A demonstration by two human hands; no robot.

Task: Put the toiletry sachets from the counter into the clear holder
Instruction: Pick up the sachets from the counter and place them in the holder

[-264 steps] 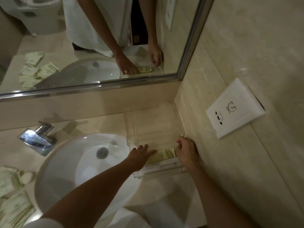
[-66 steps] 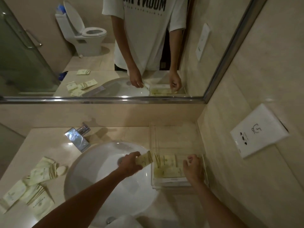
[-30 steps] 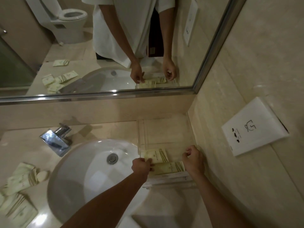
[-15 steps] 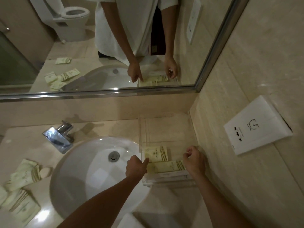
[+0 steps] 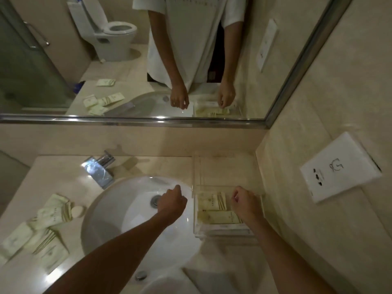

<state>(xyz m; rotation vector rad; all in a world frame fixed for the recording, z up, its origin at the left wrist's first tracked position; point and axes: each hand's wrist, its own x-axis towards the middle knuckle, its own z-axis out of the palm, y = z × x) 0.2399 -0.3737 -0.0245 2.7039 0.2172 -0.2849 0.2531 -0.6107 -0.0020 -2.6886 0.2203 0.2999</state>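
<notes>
Left hand (image 5: 172, 203): fingers (image 5: 177, 188) curled into a loose fist, nothing seen in them; hovers over the white basin (image 5: 118, 211), just left of the clear holder (image 5: 224, 166).

Right hand (image 5: 246, 203): fingers (image 5: 235, 193) curled inward over the holder's right side; whether they pinch anything cannot be told.

Clear holder: transparent box on the tabletop (image 5: 169, 164), in the corner against the right wall. Near compartment holds two pale green sachets, one sachet (image 5: 213, 202) lying behind another sachet (image 5: 218, 217), both flat. Far compartment shows only the beige surface through it.

Loose sachets (image 5: 40, 228): a scattered pile on the tabletop left of the basin, well apart from the holder; several overlap. A small round item (image 5: 77, 211) lies at the pile's upper right edge.

Chrome tap (image 5: 99, 170): behind the basin, to its upper left.

Drain (image 5: 155, 201): in the basin, just left of the left hand.

White wall plate (image 5: 339, 166): on the right wall.

Mirror (image 5: 127, 60): above the tabletop; reflects the person's white shirt, both hands, the sachets and a toilet (image 5: 112, 32).
</notes>
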